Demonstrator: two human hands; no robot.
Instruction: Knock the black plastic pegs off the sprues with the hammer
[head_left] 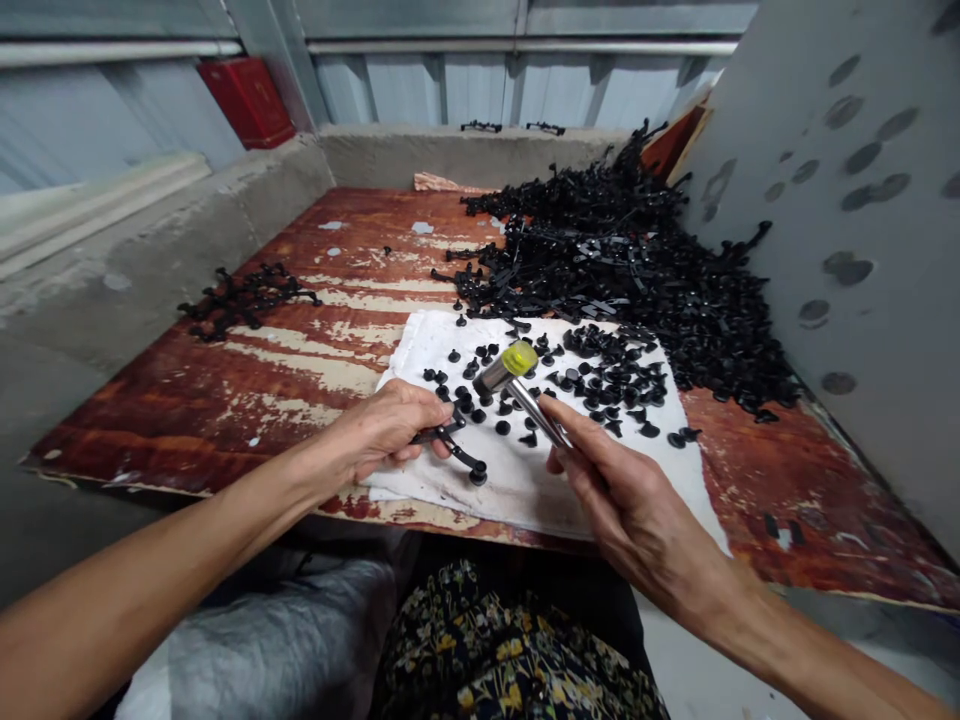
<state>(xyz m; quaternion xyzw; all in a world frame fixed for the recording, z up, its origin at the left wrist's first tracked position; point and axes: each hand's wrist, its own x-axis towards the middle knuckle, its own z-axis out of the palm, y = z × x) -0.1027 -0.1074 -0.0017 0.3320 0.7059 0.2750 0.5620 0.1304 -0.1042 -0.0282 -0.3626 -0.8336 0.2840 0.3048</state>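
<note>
My left hand [390, 425] pins a black sprue strip [456, 450] to the white cloth [525, 480], its long axis running down-right toward me. My right hand [637, 510] grips the small hammer [517, 385], whose head hangs just above and right of the strip.

Head camera looks forward and down, close over the worn board [247, 390].

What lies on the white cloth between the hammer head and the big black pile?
In the head view, loose small black caps lie scattered on the white cloth between the hammer head and the big black pile.
</note>
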